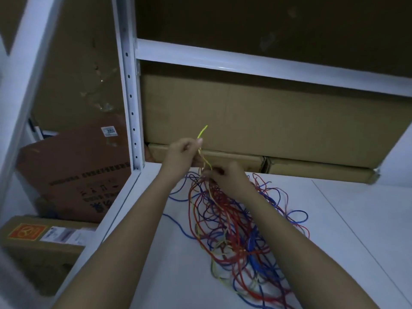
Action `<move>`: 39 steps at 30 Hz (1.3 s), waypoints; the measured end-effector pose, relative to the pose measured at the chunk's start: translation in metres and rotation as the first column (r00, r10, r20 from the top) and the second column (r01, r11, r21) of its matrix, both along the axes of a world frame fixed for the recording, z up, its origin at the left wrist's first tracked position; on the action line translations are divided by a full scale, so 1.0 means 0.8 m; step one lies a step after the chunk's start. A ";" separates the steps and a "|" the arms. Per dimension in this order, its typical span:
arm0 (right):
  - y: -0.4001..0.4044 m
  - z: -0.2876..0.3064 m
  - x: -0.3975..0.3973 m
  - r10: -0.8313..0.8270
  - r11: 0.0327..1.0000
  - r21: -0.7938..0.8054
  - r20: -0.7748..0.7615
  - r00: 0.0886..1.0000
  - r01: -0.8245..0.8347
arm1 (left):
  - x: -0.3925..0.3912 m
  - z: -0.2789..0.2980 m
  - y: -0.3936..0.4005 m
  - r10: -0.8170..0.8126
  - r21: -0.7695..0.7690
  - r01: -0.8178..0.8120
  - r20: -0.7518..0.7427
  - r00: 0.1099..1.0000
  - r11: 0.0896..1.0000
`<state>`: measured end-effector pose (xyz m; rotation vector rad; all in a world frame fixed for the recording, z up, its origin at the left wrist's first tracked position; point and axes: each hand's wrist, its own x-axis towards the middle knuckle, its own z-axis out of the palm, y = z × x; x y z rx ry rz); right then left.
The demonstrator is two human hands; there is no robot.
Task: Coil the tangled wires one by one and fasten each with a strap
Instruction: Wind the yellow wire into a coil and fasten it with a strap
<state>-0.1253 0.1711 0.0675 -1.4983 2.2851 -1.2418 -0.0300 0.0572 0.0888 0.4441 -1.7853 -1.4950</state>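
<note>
A tangle of red, blue and yellow wires [236, 230] lies on the white shelf board [356, 219]. My left hand [180, 152] is raised above the pile and pinches a yellow wire [202, 132] near its end; the tip sticks up past my fingers. Below it, my right hand [227, 175] grips the same yellow strand together with other strands at the top of the tangle. The wire runs taut between both hands. No strap is visible.
A white metal upright [131, 97] and crossbeam [267, 65] frame the shelf. Cardboard boxes [267, 126] fill the back of the shelf. More cartons [73, 175] stand on the left, outside the rack.
</note>
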 end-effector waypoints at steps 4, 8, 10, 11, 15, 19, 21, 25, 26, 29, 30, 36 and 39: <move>0.007 0.038 -0.017 -0.003 0.989 -0.137 0.300 0.954 0.046 | 0.007 0.007 0.008 -0.071 -0.024 0.074 0.107 0.992 0.997; 0.015 0.078 -0.027 0.025 0.974 -0.220 0.372 0.928 0.062 | 0.005 -0.002 0.041 -0.190 -0.085 0.217 0.250 0.949 0.972; 0.018 0.095 -0.034 0.064 0.946 -0.317 0.401 0.914 0.073 | 0.001 -0.006 0.058 -0.233 -0.150 0.282 0.279 0.932 0.948; 0.020 0.099 -0.038 0.082 0.928 -0.362 0.419 0.904 0.084 | -0.002 -0.006 0.065 -0.247 -0.177 0.302 0.278 0.928 0.937; 0.037 0.093 -0.053 0.114 0.905 -0.407 0.510 0.852 0.123 | -0.018 0.003 0.084 -0.259 -0.023 0.267 0.170 0.951 0.963; 0.052 0.096 -0.062 0.161 0.864 -0.478 0.560 0.813 0.158 | -0.034 0.014 0.093 -0.196 -0.010 0.204 0.226 0.954 0.979; 0.055 0.105 -0.066 0.192 0.854 -0.501 0.554 0.810 0.139 | -0.041 0.021 0.101 -0.205 -0.036 0.215 0.187 0.961 0.976; 0.073 0.101 -0.075 0.182 0.929 -0.366 0.584 0.791 0.056 | -0.051 0.049 0.113 -0.178 -0.043 0.185 0.132 0.975 0.982; 0.081 0.093 -0.075 0.155 0.960 -0.279 0.567 0.809 0.012 | -0.051 0.057 0.114 -0.167 -0.026 0.170 0.102 0.981 0.985; 0.103 0.060 -0.068 0.191 0.981 -0.102 0.423 0.886 -0.164 | -0.056 0.082 0.107 -0.099 -0.016 0.099 0.026 0.995 0.995; 0.108 0.053 -0.064 0.205 0.979 -0.088 0.361 0.910 -0.186 | -0.058 0.089 0.105 -0.072 -0.014 0.071 -0.010 0.997 0.997; 0.104 0.078 -0.064 0.223 0.967 -0.214 0.440 0.870 -0.139 | -0.059 0.096 0.107 -0.046 0.014 0.047 -0.077 0.996 0.999; 0.099 0.092 -0.065 0.309 0.942 -0.276 0.496 0.812 -0.190 | -0.045 0.083 0.113 -0.066 0.052 0.064 0.022 0.998 0.997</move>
